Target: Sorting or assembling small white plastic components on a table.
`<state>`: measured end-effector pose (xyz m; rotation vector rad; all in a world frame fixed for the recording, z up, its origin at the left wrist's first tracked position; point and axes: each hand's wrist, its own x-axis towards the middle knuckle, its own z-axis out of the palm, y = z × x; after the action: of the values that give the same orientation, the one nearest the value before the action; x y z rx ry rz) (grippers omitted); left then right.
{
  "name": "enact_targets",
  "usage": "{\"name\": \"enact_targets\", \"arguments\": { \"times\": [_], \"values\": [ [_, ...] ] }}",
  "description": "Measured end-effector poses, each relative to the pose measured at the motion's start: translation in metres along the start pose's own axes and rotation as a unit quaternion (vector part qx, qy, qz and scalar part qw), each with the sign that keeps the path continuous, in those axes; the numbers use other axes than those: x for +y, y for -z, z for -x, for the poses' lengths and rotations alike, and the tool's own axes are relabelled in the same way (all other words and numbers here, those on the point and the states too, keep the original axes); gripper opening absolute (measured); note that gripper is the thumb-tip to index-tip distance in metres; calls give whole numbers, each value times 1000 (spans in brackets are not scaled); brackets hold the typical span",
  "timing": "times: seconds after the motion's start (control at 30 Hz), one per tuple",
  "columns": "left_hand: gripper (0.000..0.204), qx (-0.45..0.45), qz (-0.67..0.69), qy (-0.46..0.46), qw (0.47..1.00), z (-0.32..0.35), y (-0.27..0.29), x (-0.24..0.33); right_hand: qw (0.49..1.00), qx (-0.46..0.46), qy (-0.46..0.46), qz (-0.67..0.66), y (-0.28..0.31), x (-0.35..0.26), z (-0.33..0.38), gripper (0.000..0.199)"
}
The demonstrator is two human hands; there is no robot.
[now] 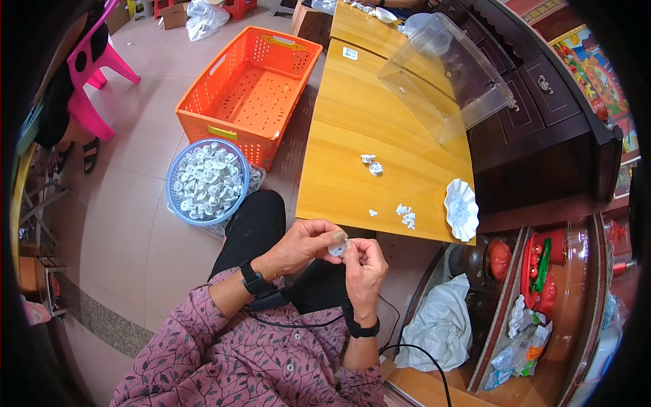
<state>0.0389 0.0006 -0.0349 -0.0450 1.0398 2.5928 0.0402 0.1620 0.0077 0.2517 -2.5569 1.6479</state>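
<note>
Both hands pinch one small white part (337,249) over the lap: left hand (304,245) fingers clamped on it, right hand (364,268) likewise. More white parts (405,215) on wooden surface (352,122); blue basket (171,197) beside left knee.

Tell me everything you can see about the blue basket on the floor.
The blue basket is round, looks like plastic, with a slotted wall. It sits upright on the tiled floor to the person's left, beside their black-clad knee and right in front of the orange crate. It is heaped nearly to the rim with small white plastic parts. Neither hand touches it.
</note>
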Motion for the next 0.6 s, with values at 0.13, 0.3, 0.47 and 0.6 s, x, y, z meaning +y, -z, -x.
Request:
{"name": "enact_targets", "arguments": {
  "times": [0.13,0.3,0.47,0.6],
  "values": [
    [28,-45,67,-7,997,3,2,1,998,50,-18,-20,1,-2,1,9],
    [32,-42,63,-26,997,5,4,4,998,57,-2,30,6,-15,3,8],
    [35,-51,67,-34,996,5,6,2,997,47,32,61,2,-22,5,8],
    [36,-48,68,-39,996,5,6,2,996,45,42,69,1,-24,5,8]
  ]
}}
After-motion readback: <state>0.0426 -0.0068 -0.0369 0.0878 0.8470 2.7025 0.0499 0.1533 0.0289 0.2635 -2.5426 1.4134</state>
